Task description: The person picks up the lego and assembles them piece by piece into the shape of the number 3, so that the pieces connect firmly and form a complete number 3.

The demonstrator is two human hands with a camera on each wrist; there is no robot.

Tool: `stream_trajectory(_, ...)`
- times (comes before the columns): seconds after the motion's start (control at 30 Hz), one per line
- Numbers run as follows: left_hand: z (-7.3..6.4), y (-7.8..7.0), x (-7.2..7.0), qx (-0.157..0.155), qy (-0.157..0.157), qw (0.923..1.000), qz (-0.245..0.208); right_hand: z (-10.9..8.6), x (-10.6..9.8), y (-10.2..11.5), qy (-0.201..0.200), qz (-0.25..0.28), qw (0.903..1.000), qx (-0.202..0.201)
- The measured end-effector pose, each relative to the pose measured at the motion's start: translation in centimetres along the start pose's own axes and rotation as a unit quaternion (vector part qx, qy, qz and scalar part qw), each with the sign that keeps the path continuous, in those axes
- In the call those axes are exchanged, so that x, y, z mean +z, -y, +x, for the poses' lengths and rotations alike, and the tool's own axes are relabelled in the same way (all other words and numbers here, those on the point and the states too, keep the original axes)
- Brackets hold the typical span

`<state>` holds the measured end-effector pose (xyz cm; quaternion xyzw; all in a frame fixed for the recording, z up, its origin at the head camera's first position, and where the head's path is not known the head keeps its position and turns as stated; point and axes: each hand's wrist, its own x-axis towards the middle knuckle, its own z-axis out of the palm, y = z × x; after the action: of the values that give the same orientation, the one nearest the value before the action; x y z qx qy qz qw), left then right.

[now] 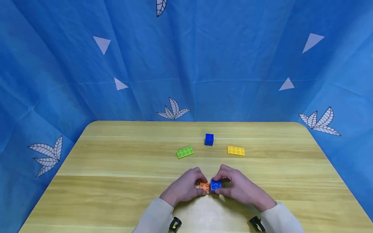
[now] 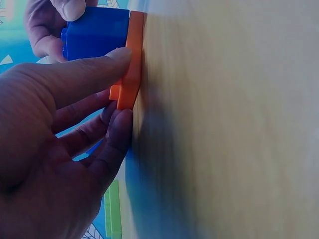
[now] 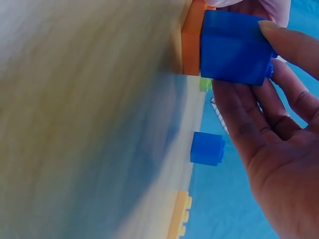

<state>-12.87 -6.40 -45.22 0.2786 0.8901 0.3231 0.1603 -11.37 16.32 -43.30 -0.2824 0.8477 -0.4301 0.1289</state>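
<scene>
Low on the table, my left hand (image 1: 187, 186) grips a flat orange building block (image 1: 205, 187) by its left end, thumb on the near side and fingers on the far side. My right hand (image 1: 236, 186) pinches a blue cube-shaped building block (image 1: 216, 185) between thumb and fingers. In the right wrist view, this blue block (image 3: 234, 47) sits against the studded face of the orange block (image 3: 193, 42), at its right end. The left wrist view shows the left thumb and fingertips on the orange block (image 2: 133, 64), with its underside close over the tabletop.
Beyond the hands lie a flat green block (image 1: 185, 152), a second blue block (image 1: 209, 139) and a flat yellow block (image 1: 236, 150). The wooden table (image 1: 116, 155) has rounded far corners, and a blue patterned curtain (image 1: 233, 64) hangs behind it.
</scene>
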Motion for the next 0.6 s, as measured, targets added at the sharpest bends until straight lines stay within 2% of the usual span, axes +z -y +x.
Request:
stream_trajectory(0.17,0.00,-0.03,0.06,-0.009,0.005,0.9999,0.002,-0.03,0.03,-0.02,0.003,-0.003,0.9999,-0.012)
stream_trajectory(0.43,0.08,-0.07,0.09,-0.011,0.008,0.9999,-0.001,0.02,0.10,0.01,0.011,-0.001,0.9999,-0.010)
stream_trajectory(0.53,0.07,-0.08,0.06,-0.013,0.008,0.9999,-0.003,0.02,0.13,-0.26,0.009,0.007,0.9999,-0.011)
stream_trajectory(0.6,0.06,-0.11,0.01,-0.014,0.007,0.9999,-0.005,-0.01,0.14,-0.46,0.008,0.031,0.9994,-0.009)
